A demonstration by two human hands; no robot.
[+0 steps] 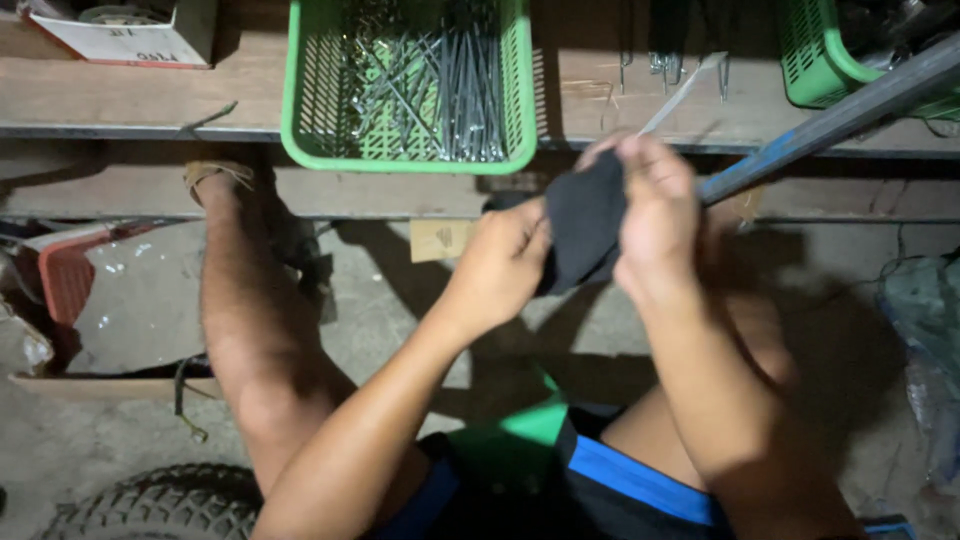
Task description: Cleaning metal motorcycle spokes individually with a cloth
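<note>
From the head camera, the left hand (500, 262) is curled around the lower edge of a dark, soft black cloth (582, 222), gripping it from the left. The right hand (655, 215) pinches the same cloth at its upper right, and a thin pale metal spoke (683, 95) pokes up past its fingers. The cloth hangs between both hands, above the person's knees and in front of a wooden shelf (150, 110). On that shelf, just beyond the hands, sits a green plastic mesh basket (300, 100) of loose thin metal rods (450, 90). A knobbly black tyre (150, 505) lies at lower left.
</note>
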